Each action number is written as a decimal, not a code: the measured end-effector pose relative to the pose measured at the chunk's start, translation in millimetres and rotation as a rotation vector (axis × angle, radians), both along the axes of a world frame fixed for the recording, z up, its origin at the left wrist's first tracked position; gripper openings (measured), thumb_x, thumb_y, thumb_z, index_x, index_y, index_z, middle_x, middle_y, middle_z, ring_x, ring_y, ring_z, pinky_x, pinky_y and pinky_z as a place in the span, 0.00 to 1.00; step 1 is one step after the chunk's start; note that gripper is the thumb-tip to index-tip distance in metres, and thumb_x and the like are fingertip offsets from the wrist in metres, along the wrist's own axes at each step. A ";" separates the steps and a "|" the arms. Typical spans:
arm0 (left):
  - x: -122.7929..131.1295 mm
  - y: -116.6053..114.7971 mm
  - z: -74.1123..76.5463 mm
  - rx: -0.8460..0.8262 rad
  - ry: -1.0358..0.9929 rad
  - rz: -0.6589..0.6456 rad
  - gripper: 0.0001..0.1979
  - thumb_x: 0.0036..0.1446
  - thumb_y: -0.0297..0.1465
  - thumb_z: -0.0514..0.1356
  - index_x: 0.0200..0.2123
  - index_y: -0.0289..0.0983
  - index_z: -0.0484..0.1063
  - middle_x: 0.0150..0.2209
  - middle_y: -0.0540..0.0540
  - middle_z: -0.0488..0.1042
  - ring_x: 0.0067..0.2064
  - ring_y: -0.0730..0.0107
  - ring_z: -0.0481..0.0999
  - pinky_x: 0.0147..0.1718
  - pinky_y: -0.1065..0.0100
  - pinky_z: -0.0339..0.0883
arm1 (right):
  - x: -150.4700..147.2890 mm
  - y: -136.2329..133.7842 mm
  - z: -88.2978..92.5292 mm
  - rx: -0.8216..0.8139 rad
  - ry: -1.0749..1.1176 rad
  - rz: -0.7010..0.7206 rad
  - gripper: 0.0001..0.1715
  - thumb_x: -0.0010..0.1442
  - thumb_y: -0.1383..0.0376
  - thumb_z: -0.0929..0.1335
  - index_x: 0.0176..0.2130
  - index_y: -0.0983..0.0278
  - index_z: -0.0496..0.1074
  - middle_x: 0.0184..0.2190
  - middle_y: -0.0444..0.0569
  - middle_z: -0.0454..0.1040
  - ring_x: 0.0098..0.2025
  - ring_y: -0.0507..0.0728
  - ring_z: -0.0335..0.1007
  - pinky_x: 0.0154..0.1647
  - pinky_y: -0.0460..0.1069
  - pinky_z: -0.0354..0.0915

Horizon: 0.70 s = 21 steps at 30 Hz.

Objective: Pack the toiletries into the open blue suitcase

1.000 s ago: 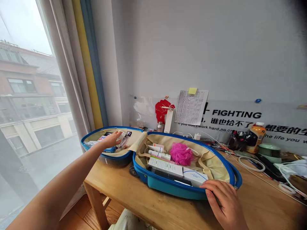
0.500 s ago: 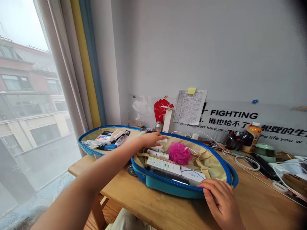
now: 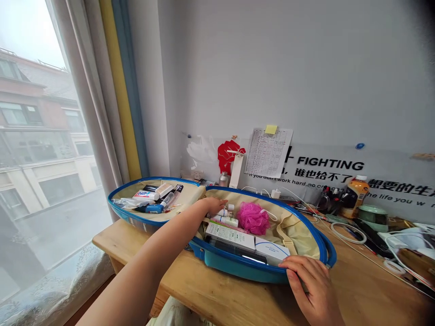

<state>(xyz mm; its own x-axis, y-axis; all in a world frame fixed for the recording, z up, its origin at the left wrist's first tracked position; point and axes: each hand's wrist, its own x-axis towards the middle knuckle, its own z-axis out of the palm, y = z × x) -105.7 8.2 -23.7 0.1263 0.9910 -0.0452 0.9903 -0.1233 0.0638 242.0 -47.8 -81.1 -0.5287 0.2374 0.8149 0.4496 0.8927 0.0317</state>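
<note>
Hand (image 3: 215, 206) at tubes (image 3: 227, 221); "FIGHTING" banner (image 3: 330, 164) behind

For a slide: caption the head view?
Left hand at the white tubes in an open blue suitcase; right hand rests on its front rim.

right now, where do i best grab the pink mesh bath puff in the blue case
Probably pinch the top of the fluffy pink mesh bath puff, coming straight down. It lies uncovered in the open blue hard-shell case, white tubes on its left and white boxes in front, so the top is freest; soft ruffles should bunch easily.
</note>
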 end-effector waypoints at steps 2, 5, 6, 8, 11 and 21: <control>0.4 1.3 -2.8 -0.006 -0.020 0.016 0.19 0.64 0.38 0.57 0.55 0.37 0.66 0.56 0.40 0.68 0.53 0.59 0.71 0.51 0.51 0.68 | -0.3 -0.1 0.7 0.001 0.000 0.004 0.11 0.65 0.61 0.61 0.39 0.59 0.72 0.34 0.44 0.75 0.37 0.53 0.71 0.42 0.50 0.59; 4.8 1.9 -6.2 0.010 -0.048 0.039 0.19 0.63 0.38 0.58 0.55 0.37 0.66 0.57 0.40 0.67 0.54 0.58 0.71 0.52 0.49 0.67 | -2.1 -1.2 3.1 0.013 0.013 0.008 0.11 0.65 0.61 0.61 0.38 0.59 0.72 0.33 0.43 0.76 0.37 0.53 0.71 0.41 0.50 0.59; 6.5 1.4 -7.0 0.024 -0.058 0.048 0.19 0.63 0.38 0.58 0.55 0.37 0.66 0.57 0.40 0.67 0.54 0.57 0.70 0.52 0.49 0.67 | -3.2 -1.9 4.6 0.021 0.026 0.010 0.12 0.65 0.61 0.61 0.38 0.59 0.72 0.33 0.43 0.75 0.36 0.53 0.71 0.40 0.50 0.59; 9.6 -0.5 -7.1 0.072 -0.082 0.073 0.19 0.63 0.38 0.58 0.55 0.37 0.67 0.57 0.40 0.67 0.55 0.57 0.70 0.53 0.48 0.65 | -5.7 -4.0 8.1 0.044 0.054 0.019 0.12 0.66 0.61 0.61 0.36 0.59 0.72 0.32 0.43 0.75 0.35 0.52 0.71 0.39 0.49 0.59; 11.0 -3.5 -0.6 0.220 -0.127 0.131 0.21 0.63 0.39 0.58 0.56 0.38 0.66 0.60 0.40 0.64 0.59 0.54 0.65 0.58 0.44 0.59 | -8.7 -6.4 11.9 0.068 0.069 0.030 0.13 0.66 0.61 0.60 0.35 0.59 0.72 0.31 0.43 0.75 0.34 0.51 0.70 0.39 0.49 0.58; -63.8 -37.2 34.6 0.592 -0.212 0.800 0.19 0.63 0.38 0.57 0.55 0.37 0.66 0.56 0.40 0.67 0.54 0.58 0.70 0.52 0.50 0.67 | -2.6 -1.7 3.2 0.012 0.029 0.005 0.13 0.66 0.60 0.61 0.39 0.58 0.73 0.33 0.43 0.76 0.36 0.53 0.71 0.41 0.50 0.59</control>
<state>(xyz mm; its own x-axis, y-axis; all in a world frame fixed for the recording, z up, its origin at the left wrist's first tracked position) -169.5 -29.0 10.9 -0.6348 0.6445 0.4262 0.7717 0.5016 0.3909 239.4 -49.5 -77.9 -0.5062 0.2247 0.8326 0.4462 0.8944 0.0298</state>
